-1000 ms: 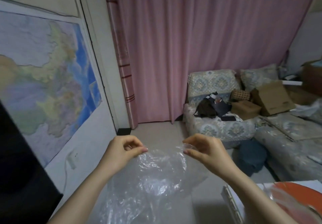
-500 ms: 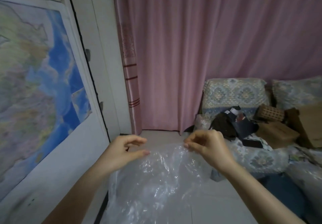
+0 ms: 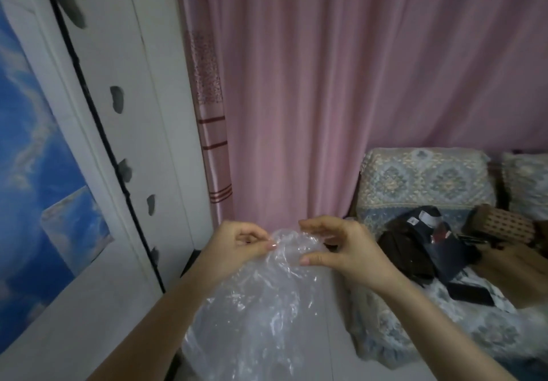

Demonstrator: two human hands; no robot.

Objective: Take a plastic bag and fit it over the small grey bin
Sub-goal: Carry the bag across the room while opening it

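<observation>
A clear, crinkled plastic bag [image 3: 261,315] hangs in front of me from its top edge. My left hand [image 3: 237,247] pinches the bag's top edge between thumb and fingers. My right hand [image 3: 341,250] grips the same edge just to the right, fingers curled over the film and thumb under it. The two hands are close together, a short gap apart. The small grey bin is not in view.
A pink curtain [image 3: 341,99] fills the background. On the left stands a white wall with a blue map [image 3: 38,196] and a door frame [image 3: 124,143]. A patterned sofa [image 3: 424,191] at right carries dark clothes [image 3: 421,250] and a cushion.
The view has swung left and moved closer to the curtain and the sofa. My hands have drawn nearer together on the bag's top edge, which now bunches between them.
</observation>
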